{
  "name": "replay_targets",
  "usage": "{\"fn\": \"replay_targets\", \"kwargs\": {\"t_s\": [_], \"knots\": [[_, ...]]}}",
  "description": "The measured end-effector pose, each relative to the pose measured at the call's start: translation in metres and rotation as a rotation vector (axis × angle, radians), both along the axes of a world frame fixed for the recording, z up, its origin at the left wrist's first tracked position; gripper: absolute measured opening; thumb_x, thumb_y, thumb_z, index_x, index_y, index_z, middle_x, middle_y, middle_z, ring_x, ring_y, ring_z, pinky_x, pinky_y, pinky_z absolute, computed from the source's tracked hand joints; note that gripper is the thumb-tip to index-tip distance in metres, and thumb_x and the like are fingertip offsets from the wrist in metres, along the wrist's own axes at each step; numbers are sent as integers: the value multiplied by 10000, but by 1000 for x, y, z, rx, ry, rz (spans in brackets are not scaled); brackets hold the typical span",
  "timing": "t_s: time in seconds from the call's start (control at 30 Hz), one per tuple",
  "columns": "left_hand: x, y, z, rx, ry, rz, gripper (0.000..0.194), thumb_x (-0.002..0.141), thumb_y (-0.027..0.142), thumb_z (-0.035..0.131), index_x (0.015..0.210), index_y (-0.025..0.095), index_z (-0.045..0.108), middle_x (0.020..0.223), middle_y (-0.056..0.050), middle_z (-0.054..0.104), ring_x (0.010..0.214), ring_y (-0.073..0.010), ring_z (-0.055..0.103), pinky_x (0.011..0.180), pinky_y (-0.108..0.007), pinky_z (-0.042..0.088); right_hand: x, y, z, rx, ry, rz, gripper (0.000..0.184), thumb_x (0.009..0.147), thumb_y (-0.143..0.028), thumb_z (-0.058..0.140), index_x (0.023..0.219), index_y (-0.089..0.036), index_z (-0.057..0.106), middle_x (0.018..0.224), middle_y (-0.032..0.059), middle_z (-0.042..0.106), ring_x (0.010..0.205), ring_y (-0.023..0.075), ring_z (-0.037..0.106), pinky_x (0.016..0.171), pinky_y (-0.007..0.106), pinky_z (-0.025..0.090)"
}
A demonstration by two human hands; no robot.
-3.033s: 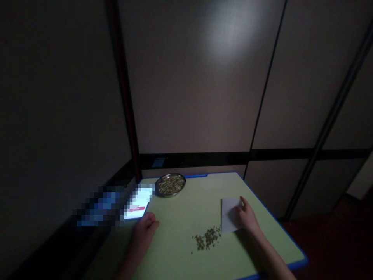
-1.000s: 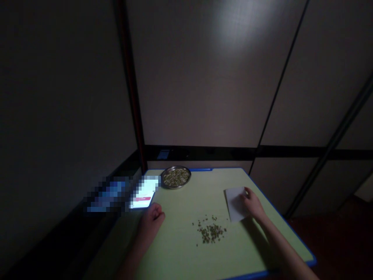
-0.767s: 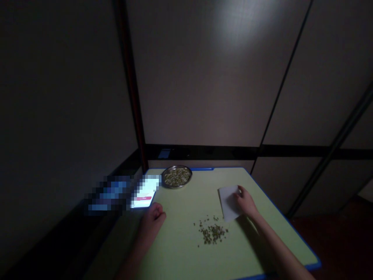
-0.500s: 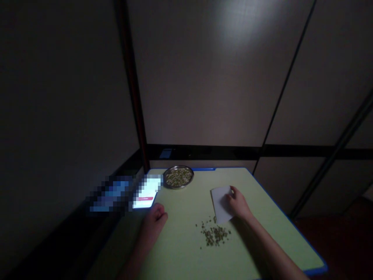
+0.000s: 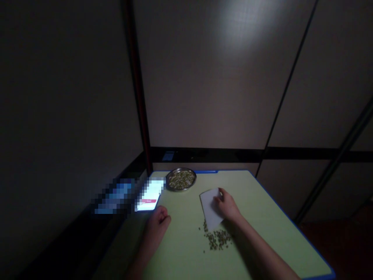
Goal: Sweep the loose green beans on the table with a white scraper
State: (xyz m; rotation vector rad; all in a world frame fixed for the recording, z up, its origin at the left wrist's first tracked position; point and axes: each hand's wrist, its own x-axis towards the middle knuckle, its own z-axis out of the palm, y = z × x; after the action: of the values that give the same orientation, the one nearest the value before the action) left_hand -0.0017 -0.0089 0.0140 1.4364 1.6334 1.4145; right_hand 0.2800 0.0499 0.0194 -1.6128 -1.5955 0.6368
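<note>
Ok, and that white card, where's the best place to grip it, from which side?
Probably near its far right corner, coming from the right. The white card is thin and broad, so a thumb-and-finger pinch suits; the right hand has it there. That leaves its near end, beside the loose greenish pieces, free.
</note>
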Motion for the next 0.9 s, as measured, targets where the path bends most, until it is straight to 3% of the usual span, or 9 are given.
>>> {"fn": "replay_targets", "kwargs": {"t_s": [0.43,0.6,0.77,0.9], "knots": [[-3,6,-8,-16,5,-24,170,585,361,537,609,231,430,511,70,372,481,-112,368,470,-225,282,-27,-9,13,-17,50,43,484,787,-233,591,1258,-120,596,1159,171,687,1092,255,637,946,341,455],[-6,11,-16,-35,16,-10,191,586,376,550,614,233,427,499,68,380,468,-115,370,457,-226,281,-26,-9,23,17,164,85,285,797,-273,576,1057,-165,621,925,84,722,806,189,660,738,289,497],[-10,16,-24,-44,-1,-10,193,592,372,569,649,233,449,500,68,423,454,-114,396,447,-224,302,-18,-17,38,50,269,89,198,802,-374,575,866,-187,559,767,24,665,652,147,577,570,238,435],[-6,11,-12,-82,-95,-17,228,614,406,567,657,243,413,432,90,377,376,-101,345,391,-221,268,-16,-29,50,107,419,135,244,780,-423,585,735,-192,519,669,-14,578,614,127,502,528,218,377]]}}
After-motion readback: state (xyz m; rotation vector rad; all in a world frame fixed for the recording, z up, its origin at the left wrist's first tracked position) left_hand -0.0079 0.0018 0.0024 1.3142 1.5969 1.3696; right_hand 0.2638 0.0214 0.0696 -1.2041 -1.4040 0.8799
